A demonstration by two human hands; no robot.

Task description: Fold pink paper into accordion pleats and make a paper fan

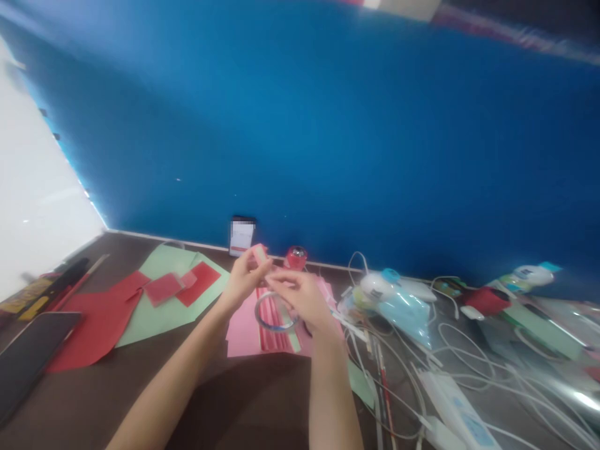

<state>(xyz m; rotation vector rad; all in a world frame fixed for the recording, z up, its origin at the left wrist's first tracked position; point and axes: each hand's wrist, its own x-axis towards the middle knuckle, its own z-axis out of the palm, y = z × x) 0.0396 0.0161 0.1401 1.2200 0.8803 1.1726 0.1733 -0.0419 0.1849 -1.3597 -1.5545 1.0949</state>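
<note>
The left hand (244, 278) pinches a small paper piece (259, 252) above the pink sheet (244, 334) while the right hand (300, 297), a tape ring (274, 312) hanging below it, should pull tape taut and straight.

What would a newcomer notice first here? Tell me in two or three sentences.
The vast blue wall fills the upper picture. At centre, the left hand pinches a small pink-and-green piece while the right hand holds a clear tape ring over pink paper. Red and green paper sheets lie to the left, and tangled white cables sprawl at right.
</note>
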